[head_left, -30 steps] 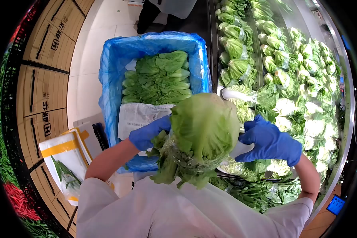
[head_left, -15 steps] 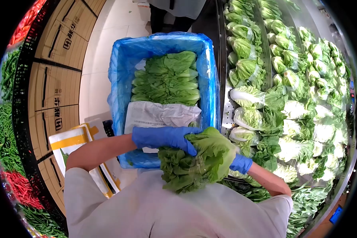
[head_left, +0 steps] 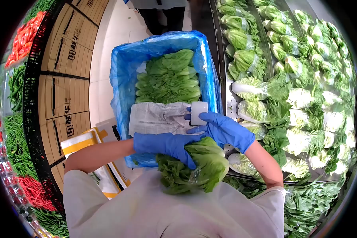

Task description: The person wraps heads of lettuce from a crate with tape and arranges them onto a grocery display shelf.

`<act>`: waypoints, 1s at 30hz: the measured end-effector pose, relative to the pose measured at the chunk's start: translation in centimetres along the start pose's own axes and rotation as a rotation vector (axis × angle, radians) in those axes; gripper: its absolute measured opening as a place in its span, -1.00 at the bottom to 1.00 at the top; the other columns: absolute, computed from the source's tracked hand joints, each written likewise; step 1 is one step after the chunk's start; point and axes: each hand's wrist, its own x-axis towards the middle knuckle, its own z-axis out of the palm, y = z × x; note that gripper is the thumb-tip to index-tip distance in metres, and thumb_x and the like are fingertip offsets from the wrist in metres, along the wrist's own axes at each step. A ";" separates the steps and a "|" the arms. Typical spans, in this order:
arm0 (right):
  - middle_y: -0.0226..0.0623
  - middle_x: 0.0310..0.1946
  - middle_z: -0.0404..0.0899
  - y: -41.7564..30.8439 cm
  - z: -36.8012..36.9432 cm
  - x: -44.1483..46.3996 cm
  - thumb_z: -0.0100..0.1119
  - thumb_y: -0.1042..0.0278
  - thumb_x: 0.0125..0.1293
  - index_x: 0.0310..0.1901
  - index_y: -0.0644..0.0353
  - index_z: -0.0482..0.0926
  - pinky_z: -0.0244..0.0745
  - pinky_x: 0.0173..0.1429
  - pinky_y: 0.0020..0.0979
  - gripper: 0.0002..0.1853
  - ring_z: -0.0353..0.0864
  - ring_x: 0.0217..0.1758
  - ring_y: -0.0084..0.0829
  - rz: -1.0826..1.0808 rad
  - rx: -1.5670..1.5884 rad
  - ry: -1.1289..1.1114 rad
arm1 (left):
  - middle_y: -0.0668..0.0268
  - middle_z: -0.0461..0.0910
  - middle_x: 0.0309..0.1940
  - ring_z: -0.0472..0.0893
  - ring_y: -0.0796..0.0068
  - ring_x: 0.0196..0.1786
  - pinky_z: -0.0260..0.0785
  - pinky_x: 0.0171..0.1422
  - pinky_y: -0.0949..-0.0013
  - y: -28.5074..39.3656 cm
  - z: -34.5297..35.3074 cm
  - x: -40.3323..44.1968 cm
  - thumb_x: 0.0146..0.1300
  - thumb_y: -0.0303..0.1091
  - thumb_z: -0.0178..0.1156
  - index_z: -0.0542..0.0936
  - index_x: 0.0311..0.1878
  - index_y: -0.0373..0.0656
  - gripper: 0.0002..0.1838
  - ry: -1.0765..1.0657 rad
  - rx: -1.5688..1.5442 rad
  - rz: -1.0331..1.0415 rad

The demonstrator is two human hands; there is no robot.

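Observation:
My left hand [head_left: 166, 147], in a blue glove, is closed over a leafy green lettuce [head_left: 210, 160] against my shirt. Its ragged leaves point left and its paler base faces right. My right hand [head_left: 228, 131], gloved in blue too, grips a small white roll [head_left: 199, 112] just above the lettuce; what kind of roll it is I cannot make out. Beneath both hands, a printed paper sheet [head_left: 154, 119] lies in a crate lined with blue plastic [head_left: 121, 67]. Beyond the paper, several lettuces [head_left: 168, 75] are stacked in the crate.
On my right, a display shelf [head_left: 231, 105] carries rows of lettuces and Chinese cabbages [head_left: 250, 88]. Cardboard boxes [head_left: 63, 95] line the left, beside red and green peppers [head_left: 27, 37]. A white-and-yellow box [head_left: 81, 142] is left of the crate. Another person [head_left: 158, 16] stands behind it.
My right hand has come from behind the lettuce to above it, now holding the white roll. My left hand stays on the lettuce. The view has shifted slightly.

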 end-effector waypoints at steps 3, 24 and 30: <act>-0.15 0.17 0.34 0.0 2.6 -0.5 -0.05 0.31 0.34 0.28 0.30 0.15 0.38 0.20 -0.25 -0.48 0.41 0.17 -0.17 -0.078 -0.204 0.012 | 0.17 0.38 0.15 0.38 0.38 0.19 0.22 0.29 0.35 0.5 0.2 -0.5 -0.25 -0.21 0.52 0.15 0.34 -0.21 0.05 0.117 0.067 -0.027; -0.24 0.17 0.33 2.7 5.4 0.5 0.04 0.29 0.32 0.27 0.23 0.17 0.36 0.19 -0.27 -0.47 0.40 0.17 -0.29 -0.431 -0.194 0.053 | 0.15 0.54 -0.04 0.53 0.36 0.02 0.35 0.14 0.41 -0.7 0.9 -4.9 -0.30 -0.12 0.53 0.33 0.15 -0.26 -0.10 0.453 0.147 -0.229; -0.12 -0.24 0.58 2.0 5.6 1.5 0.36 0.14 -0.03 -0.10 0.22 0.55 -0.03 0.42 -0.14 -0.53 0.56 -0.06 -0.23 -0.492 -1.227 -0.071 | 0.22 0.49 0.01 0.48 0.44 0.06 0.32 0.13 0.38 -9.7 -3.9 -0.1 0.04 -0.30 0.31 0.42 0.14 -0.15 -0.45 0.298 0.235 0.428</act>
